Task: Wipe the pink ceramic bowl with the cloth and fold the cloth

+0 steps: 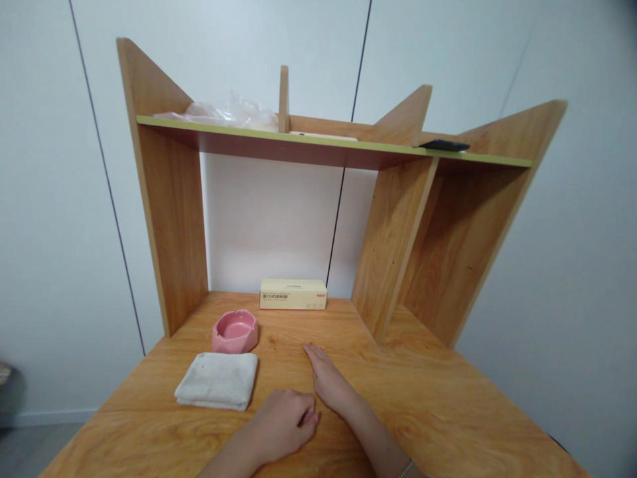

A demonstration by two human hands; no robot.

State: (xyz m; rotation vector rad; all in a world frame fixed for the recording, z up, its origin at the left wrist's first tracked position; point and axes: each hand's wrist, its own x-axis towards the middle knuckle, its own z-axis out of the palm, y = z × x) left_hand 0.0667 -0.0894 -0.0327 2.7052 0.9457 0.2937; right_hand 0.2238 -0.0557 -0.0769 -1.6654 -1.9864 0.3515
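My left hand [283, 423] rests on the wooden desk [448, 411] near its front edge, fingers curled in loosely, with nothing seen in it. My right hand [328, 380] lies flat on the desk just beyond it, fingers stretched out together and pointing away from me, holding nothing. A folded white cloth [217, 380] lies left of my hands. Behind the cloth sits a pink ashtray [235, 330]. A beige cardboard box [293, 293] stands at the back of the desk against the wall.
A wooden hutch with upright panels [169, 219] carries a green-edged shelf [323, 143]. On the shelf lie a crumpled clear plastic bag [229, 113] at left and a flat black object [444, 144] at right. White walls surround the desk.
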